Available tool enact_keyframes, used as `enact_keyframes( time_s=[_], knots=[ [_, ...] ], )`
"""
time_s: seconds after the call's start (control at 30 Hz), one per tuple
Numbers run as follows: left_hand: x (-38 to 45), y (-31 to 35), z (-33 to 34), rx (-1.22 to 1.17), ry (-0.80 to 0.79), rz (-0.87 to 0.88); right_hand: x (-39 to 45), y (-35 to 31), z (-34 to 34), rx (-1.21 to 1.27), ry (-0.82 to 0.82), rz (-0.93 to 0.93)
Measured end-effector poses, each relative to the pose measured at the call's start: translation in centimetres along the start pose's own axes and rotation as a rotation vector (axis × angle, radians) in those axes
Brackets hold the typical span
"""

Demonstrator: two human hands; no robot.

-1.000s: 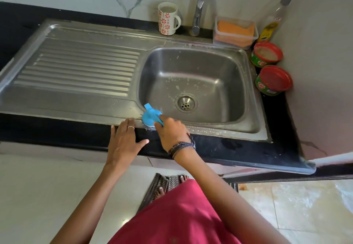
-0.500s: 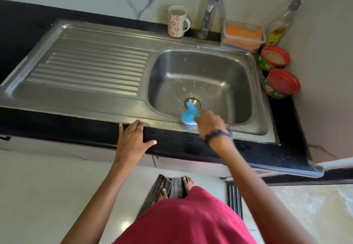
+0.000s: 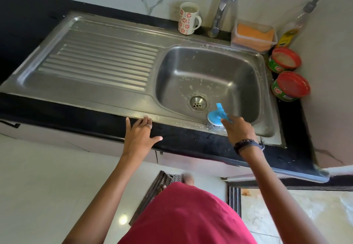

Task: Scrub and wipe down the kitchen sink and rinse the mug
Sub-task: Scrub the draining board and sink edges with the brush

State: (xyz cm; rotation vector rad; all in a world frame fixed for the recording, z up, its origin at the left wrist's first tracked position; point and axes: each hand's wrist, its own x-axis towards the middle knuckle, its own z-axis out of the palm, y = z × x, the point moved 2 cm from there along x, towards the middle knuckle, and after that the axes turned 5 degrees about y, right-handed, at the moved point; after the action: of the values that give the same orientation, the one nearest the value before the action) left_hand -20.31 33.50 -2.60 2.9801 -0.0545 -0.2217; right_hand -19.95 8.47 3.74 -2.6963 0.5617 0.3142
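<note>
A steel sink (image 3: 210, 68) with a ribbed drainboard (image 3: 99, 62) on its left is set in a black counter. My right hand (image 3: 238, 131) is shut on a blue scrub brush (image 3: 216, 117), pressed on the basin's front rim right of the drain (image 3: 197, 103). Soap flecks dot the basin and rim. Flat on the counter's front edge lies my left hand (image 3: 140, 134), fingers apart. A white mug (image 3: 188, 19) with red flowers stands upright behind the sink, left of the tap (image 3: 222, 6).
A clear tub with an orange sponge (image 3: 254, 33) sits at the back right. Next to it are a soap bottle (image 3: 292, 29) and two red-lidded round tubs (image 3: 284, 60) (image 3: 291, 86) against the right wall. A floor mat (image 3: 164, 182) lies below.
My right hand has slid the brush rightward along the sink's front rim, from the basin's left corner past the drain. My left hand stayed on the counter edge.
</note>
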Motion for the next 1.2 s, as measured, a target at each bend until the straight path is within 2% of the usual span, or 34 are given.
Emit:
enact_keyframes(
  time_s=[0.07, 0.23, 0.3, 0.4, 0.5, 0.6, 0.73, 0.83, 0.93, 1.03, 1.2],
  knots=[
    [-0.1, 0.1, -0.1, 0.015, -0.011, -0.005, -0.1, -2.4, 0.7, -0.05, -0.048, -0.073],
    [0.4, 0.1, -0.1, 0.055, -0.081, -0.039, 0.0, -13.2, 4.9, -0.08, -0.126, -0.353],
    [0.5, 0.1, -0.1, 0.05, -0.085, -0.045, 0.6, -16.7, 6.2, -0.024, -0.103, -0.409],
    [0.2, 0.0, -0.3, 0.026, -0.082, -0.051, 1.5, -18.6, 7.2, 0.13, -0.163, -0.429],
    [0.3, -0.2, -0.2, 0.048, -0.102, -0.041, 0.7, -15.6, 7.2, 0.103, -0.174, -0.461],
    [0.4, -0.3, -0.1, 0.044, -0.099, -0.031, 0.2, -10.0, 6.2, 0.104, -0.094, -0.372],
    [0.1, 0.1, -0.6, 0.035, -0.069, -0.034, 2.4, -4.3, 4.2, 0.219, -0.087, -0.239],
    [0.5, 1.2, -1.3, 0.024, -0.05, -0.018, 4.2, -2.3, 3.3, 0.373, -0.127, -0.168],
    [1.5, 3.0, -1.6, -0.009, 0.012, 0.039, 5.7, -0.7, 1.9, 0.488, -0.082, -0.126],
    [3.7, 6.1, -1.9, -0.1, 0.062, 0.106, 8.0, 1.8, -1.4, 0.628, -0.008, -0.075],
    [8.4, 14.0, -2.3, -0.121, 0.009, 0.264, 14.3, 8.2, -9.3, 0.706, 0.254, 0.053]
  ],
)
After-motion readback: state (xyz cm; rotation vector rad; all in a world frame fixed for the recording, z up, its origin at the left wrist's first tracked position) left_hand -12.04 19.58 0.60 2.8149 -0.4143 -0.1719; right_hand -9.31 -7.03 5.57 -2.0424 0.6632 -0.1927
